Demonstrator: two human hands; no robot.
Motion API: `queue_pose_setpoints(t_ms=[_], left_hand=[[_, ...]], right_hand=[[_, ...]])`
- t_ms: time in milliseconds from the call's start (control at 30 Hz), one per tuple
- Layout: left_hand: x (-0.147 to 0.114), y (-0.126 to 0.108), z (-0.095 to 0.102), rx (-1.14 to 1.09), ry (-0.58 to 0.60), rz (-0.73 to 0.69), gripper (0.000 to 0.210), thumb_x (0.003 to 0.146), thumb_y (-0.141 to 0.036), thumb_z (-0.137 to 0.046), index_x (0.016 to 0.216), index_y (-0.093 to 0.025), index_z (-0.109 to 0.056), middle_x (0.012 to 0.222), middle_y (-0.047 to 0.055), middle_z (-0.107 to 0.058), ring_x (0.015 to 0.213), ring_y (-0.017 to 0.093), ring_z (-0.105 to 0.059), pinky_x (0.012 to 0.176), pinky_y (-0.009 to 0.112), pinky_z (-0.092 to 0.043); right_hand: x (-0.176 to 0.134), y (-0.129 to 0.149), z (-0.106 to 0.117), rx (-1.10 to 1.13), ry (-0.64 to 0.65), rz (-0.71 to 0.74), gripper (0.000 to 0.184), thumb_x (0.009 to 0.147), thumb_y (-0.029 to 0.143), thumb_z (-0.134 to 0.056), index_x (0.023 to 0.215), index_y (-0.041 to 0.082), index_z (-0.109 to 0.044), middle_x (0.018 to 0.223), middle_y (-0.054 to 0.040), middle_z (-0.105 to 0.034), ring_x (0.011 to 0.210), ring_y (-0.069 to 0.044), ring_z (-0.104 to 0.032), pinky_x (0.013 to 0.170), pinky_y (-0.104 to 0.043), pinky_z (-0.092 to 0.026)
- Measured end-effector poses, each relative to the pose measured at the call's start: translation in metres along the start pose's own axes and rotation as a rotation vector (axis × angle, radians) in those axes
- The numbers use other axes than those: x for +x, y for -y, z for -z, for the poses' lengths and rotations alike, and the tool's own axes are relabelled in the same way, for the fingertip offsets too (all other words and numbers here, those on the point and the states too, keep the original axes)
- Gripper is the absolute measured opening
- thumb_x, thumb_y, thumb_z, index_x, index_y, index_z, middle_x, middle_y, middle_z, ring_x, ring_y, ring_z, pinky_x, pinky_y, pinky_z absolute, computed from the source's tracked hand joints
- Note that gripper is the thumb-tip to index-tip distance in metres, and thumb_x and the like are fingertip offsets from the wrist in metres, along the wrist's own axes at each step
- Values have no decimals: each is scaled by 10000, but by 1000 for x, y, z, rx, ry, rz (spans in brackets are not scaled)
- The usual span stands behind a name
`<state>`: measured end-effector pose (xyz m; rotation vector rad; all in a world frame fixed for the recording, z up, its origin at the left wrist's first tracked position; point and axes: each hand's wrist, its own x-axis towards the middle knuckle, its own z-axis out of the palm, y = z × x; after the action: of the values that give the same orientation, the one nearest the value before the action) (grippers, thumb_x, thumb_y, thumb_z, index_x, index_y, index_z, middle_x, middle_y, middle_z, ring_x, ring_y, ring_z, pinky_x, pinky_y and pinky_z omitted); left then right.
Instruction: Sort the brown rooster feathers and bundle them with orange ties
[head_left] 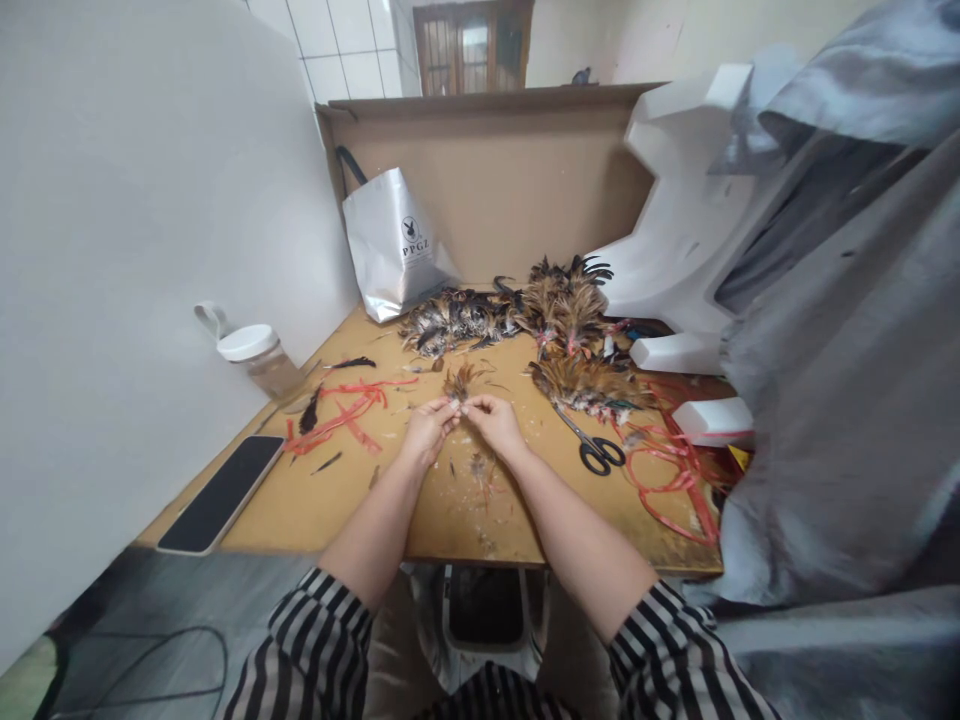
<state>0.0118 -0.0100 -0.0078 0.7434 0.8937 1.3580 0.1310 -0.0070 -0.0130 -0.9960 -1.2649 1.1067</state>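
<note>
A small bunch of brown feathers (463,382) stands upright between my two hands, its tips fanned away from me. My left hand (431,430) pinches the base of the bunch from the left. From the right, my right hand (495,424) grips the same base with closed fingertips. The lower ends of the feathers are mostly hidden by the fingers. Just beyond lies a heap of dark and speckled feathers (461,318). Tied-looking brown feather bundles (570,300) are piled behind to the right, and another bundle (589,384) lies nearer.
Black-handled scissors (600,455) lie right of my hands, beside tangled red plastic strips (675,470). More red strips (341,420) are on the left, near a phone (223,495) and a white-lidded jar (262,360). A silver bag (394,245) stands behind; grey cloth (847,400) hangs right.
</note>
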Motion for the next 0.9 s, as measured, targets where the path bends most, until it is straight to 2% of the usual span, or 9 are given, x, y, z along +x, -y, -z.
queue_pose_setpoints(t_ms=[167, 267, 433, 667, 900], left_hand=[[0, 3, -3, 258, -30, -166, 191, 571, -228, -705, 652, -110, -578, 530, -2, -577, 431, 45, -465, 438, 159, -344], [-1, 4, -4, 301, -22, -205, 198, 571, -240, -698, 656, -117, -568, 525, -9, -569, 432, 52, -457, 433, 168, -325], [0, 5, -2, 268, 12, -187, 246, 561, -276, -716, 652, -130, -540, 487, -31, -532, 404, 46, -414, 409, 169, -279], [-4, 1, -4, 29, 105, -27, 295, 497, -230, -762, 633, -123, -522, 558, -22, -540, 463, 29, -446, 455, 149, -322], [0, 6, -1, 188, 61, -150, 276, 561, -295, -727, 674, -135, -531, 519, -31, -534, 421, 39, -424, 423, 161, -288]], right_hand=[[0, 2, -2, 16, -66, -34, 198, 603, 343, -630, 652, 160, -574, 581, 2, -591, 532, -117, -501, 545, -236, -374], [-2, 6, -3, 63, -59, -50, 210, 591, 351, -638, 619, 168, -538, 542, 18, -564, 499, -106, -476, 520, -230, -349], [-4, 11, -1, 125, -71, -105, 230, 588, 364, -633, 562, 168, -516, 454, 56, -467, 440, -76, -371, 480, -221, -289], [-4, 14, -3, 281, -6, -176, 268, 530, 385, -667, 562, 175, -505, 445, 63, -460, 423, -70, -362, 467, -217, -277], [-6, 16, -4, 188, -102, -139, 278, 545, 415, -653, 575, 179, -510, 464, 53, -478, 440, -84, -380, 471, -222, -297]])
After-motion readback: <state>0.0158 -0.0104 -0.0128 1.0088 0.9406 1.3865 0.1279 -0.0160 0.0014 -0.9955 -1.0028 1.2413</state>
